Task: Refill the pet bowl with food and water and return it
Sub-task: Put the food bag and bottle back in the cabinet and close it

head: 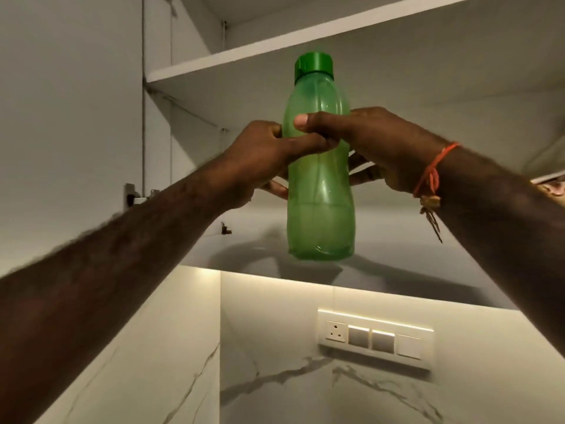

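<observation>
Open white laminate wall cabinet (397, 87), upper shelf (244, 61) bare; marble-veined backsplash (305, 377) below, lit from above, with white switch plate (375, 338). Translucent green plastic bottle (319, 191), waisted, green screw cap (313, 65), no label legible, held upright at the cabinet's lower shelf. Left hand (260, 160) and right hand (379, 148): each grip closed around its waist.

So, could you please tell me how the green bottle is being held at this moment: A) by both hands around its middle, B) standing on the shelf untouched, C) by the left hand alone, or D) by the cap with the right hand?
A: the left hand and the right hand both wrap the middle of the green bottle, which is upright in front of the open cupboard with its cap on.
</observation>
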`<action>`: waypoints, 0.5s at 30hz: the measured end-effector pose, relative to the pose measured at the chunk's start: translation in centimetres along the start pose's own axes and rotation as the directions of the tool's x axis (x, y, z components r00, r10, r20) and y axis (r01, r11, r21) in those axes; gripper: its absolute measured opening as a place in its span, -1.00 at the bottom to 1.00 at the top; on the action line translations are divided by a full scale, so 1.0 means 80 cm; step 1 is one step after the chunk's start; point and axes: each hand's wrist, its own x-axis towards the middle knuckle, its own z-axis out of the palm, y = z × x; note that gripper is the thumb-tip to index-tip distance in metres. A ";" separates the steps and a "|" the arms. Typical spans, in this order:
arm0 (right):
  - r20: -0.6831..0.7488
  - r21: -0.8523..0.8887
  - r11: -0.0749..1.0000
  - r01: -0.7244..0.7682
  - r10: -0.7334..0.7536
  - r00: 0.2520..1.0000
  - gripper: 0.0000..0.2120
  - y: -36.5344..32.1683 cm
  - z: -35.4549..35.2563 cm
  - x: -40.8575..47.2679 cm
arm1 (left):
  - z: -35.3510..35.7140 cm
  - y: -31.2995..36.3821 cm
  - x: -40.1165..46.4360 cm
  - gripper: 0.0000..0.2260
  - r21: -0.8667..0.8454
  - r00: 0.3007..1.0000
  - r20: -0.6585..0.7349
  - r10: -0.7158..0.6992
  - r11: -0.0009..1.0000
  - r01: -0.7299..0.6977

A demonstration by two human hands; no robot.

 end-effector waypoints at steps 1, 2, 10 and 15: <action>-0.014 -0.007 1.000 -0.020 0.020 1.000 -0.50 0.007 -0.003 0.013 | 0.004 -0.007 0.015 -0.59 -0.013 1.000 0.018 -0.002 1.000 0.003; -0.030 -0.012 0.999 -0.040 0.040 0.999 -0.47 0.016 -0.004 0.025 | 0.009 -0.015 0.030 -0.55 -0.022 0.999 0.037 -0.005 1.000 0.006; -0.158 -0.033 0.987 -0.157 0.150 0.976 -0.15 0.113 0.014 0.105 | 0.062 -0.101 0.108 -0.62 -0.056 0.970 0.237 -0.057 0.996 0.072; -0.215 -0.132 0.975 -0.177 0.146 0.966 0.30 0.179 0.007 0.169 | 0.087 -0.128 0.134 -0.57 -0.125 0.968 0.230 -0.096 0.984 0.127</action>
